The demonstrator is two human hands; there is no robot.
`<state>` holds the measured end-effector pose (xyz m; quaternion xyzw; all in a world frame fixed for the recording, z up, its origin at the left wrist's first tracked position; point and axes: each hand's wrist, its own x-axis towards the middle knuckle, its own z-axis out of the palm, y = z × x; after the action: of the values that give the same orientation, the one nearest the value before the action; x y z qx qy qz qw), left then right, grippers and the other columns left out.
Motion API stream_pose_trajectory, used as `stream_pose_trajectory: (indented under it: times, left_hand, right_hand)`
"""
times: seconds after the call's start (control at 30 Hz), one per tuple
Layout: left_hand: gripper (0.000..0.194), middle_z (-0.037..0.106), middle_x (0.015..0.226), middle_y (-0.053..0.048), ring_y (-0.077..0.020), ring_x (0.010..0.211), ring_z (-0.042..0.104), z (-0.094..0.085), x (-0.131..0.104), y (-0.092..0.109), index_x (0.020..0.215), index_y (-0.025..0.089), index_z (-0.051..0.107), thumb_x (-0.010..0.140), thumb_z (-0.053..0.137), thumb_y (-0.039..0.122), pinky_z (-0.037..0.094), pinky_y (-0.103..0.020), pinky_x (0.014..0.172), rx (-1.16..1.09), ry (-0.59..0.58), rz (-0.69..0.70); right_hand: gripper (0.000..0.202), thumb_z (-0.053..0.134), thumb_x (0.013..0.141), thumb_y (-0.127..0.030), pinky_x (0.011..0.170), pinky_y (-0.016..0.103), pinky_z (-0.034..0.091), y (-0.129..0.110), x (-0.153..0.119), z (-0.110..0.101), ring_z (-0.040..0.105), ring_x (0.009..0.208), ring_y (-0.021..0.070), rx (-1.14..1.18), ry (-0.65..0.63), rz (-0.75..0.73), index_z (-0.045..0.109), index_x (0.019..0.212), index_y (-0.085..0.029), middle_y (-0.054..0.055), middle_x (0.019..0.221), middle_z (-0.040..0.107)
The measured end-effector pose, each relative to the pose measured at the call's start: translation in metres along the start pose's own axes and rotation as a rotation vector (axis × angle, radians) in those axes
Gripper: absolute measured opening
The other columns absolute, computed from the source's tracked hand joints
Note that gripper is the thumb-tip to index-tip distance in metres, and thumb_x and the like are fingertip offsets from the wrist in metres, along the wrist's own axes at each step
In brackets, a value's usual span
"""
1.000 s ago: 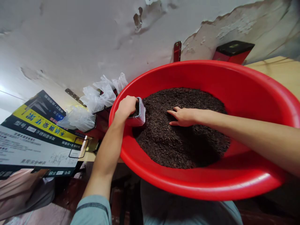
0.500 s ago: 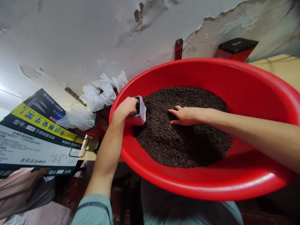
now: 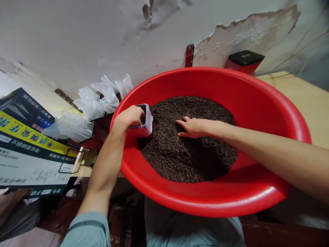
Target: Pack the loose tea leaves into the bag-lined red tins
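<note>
A wide red plastic basin (image 3: 264, 99) holds a heap of dark loose dried tea leaves (image 3: 174, 161). At its left inner wall is a small square tin (image 3: 146, 127) with clear plastic around it, tilted with its opening toward my left hand (image 3: 131, 116). The fingers of that hand bend over the rim into the tin, so their tips are hidden. My right hand (image 3: 191, 127) rests palm down on the tea leaves near the middle of the heap. Its fingers are apart and point left toward the tin, holding nothing visible.
Left of the basin stand dark red tins with clear plastic bags (image 3: 100, 99) sticking out. A large printed cardboard box (image 3: 31, 147) is at far left. Behind the basin, a red tin with a black lid (image 3: 245, 59) stands on the pale tabletop (image 3: 295, 99) against a peeling wall.
The view has shifted, so the basin and both hands appear farther left. Against the basin, both hands and the tin have hardly moved.
</note>
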<state>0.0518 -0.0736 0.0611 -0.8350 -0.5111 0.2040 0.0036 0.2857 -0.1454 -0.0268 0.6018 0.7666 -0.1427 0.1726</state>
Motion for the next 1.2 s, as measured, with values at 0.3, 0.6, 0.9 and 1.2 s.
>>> stream_pose_trajectory:
  times: [0.3, 0.6, 0.9, 1.2]
  left_hand:
    - [0.038, 0.079, 0.110, -0.010, -0.0207, 0.096, 0.073, 0.001, -0.004, 0.004, 0.115, 0.017, 0.078, 0.078, 0.072, 0.011, 0.052, -0.022, 0.075, -0.059, 0.007, 0.002]
    - [0.040, 0.080, 0.111, -0.009, -0.0190, 0.097, 0.073, 0.002, -0.006, 0.002, 0.114, 0.016, 0.079, 0.079, 0.065, 0.003, 0.053, -0.022, 0.079, -0.100, 0.032, -0.048]
    - [0.037, 0.079, 0.111, -0.010, -0.0192, 0.101, 0.073, -0.004, -0.009, -0.004, 0.116, 0.012, 0.077, 0.080, 0.068, 0.004, 0.052, -0.023, 0.086, -0.100, 0.167, -0.059]
    - [0.037, 0.079, 0.110, -0.010, -0.0198, 0.097, 0.073, 0.005, 0.001, -0.001, 0.108, 0.014, 0.078, 0.078, 0.061, -0.001, 0.050, -0.021, 0.072, -0.104, -0.012, -0.079]
  right_hand:
    - [0.081, 0.043, 0.102, -0.055, 0.112, 0.049, 0.047, 0.001, 0.000, 0.000, 0.060, 0.132, 0.0413, -0.021, 0.006, -0.031, 0.022, 0.168, -0.012, 0.026, 0.163, 0.036]
    - [0.080, 0.044, 0.103, -0.054, 0.113, 0.050, 0.046, 0.000, -0.001, -0.001, 0.060, 0.133, 0.0428, -0.011, 0.011, -0.027, 0.024, 0.168, -0.012, 0.027, 0.164, 0.034]
    - [0.079, 0.043, 0.103, -0.051, 0.113, 0.052, 0.046, 0.000, 0.000, 0.000, 0.060, 0.132, 0.0432, -0.018, 0.010, -0.036, 0.024, 0.167, -0.009, 0.028, 0.163, 0.035]
    - [0.080, 0.043, 0.103, -0.053, 0.112, 0.051, 0.047, -0.001, 0.000, -0.001, 0.059, 0.133, 0.0432, -0.027, -0.004, -0.020, 0.022, 0.168, -0.011, 0.026, 0.163, 0.037]
